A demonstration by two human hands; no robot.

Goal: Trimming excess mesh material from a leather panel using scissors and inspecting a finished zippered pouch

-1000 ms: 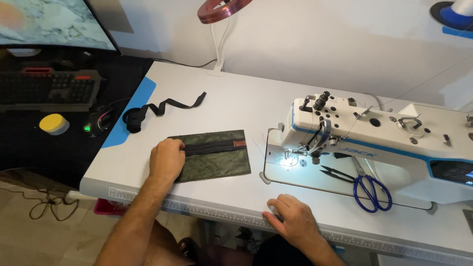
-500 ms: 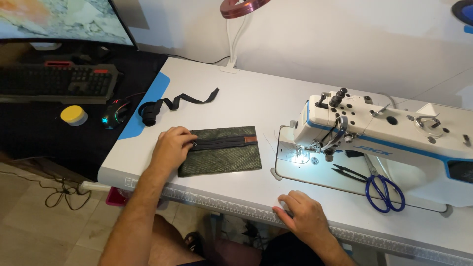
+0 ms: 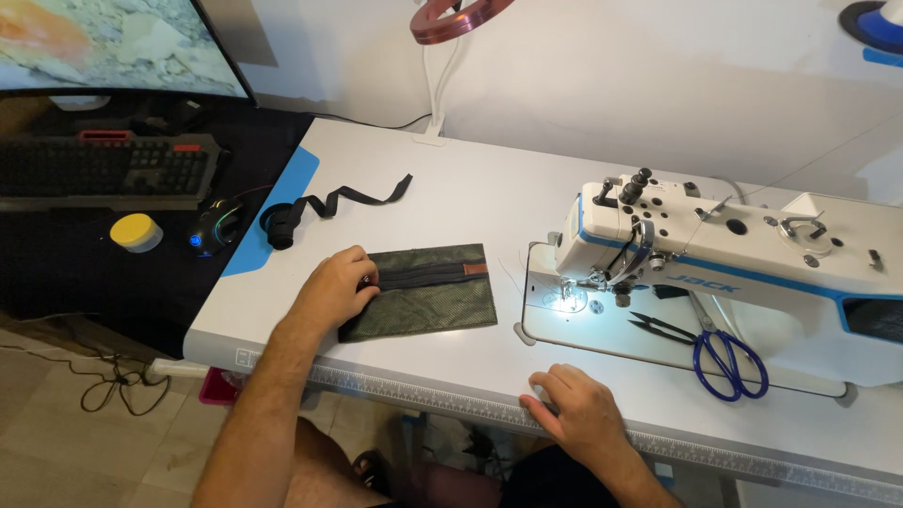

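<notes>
My left hand [image 3: 334,287] rests on the left end of a dark green fabric pouch [image 3: 433,303] with a black zipper [image 3: 423,275], fingers curled at the zipper's end. The pouch lies flat on the white table [image 3: 470,198]. My right hand [image 3: 578,409] lies palm down on the table's front edge, holding nothing, just in front of the white and blue sewing machine [image 3: 734,254]. The machine's lamp lights its needle plate [image 3: 569,301].
A rolled black strap [image 3: 320,205] lies behind the pouch. Blue-handled scissors [image 3: 724,357] and black thread snips [image 3: 663,326] sit on the machine bed. At left are a dark desk with a keyboard [image 3: 103,169], mouse [image 3: 212,228], yellow-lidded jar [image 3: 136,232] and monitor [image 3: 113,47]. A lamp [image 3: 456,23] stands behind.
The view has shifted, so everything sits further right in frame. My left hand stays on the pouch's left end and my right hand stays on the table edge.
</notes>
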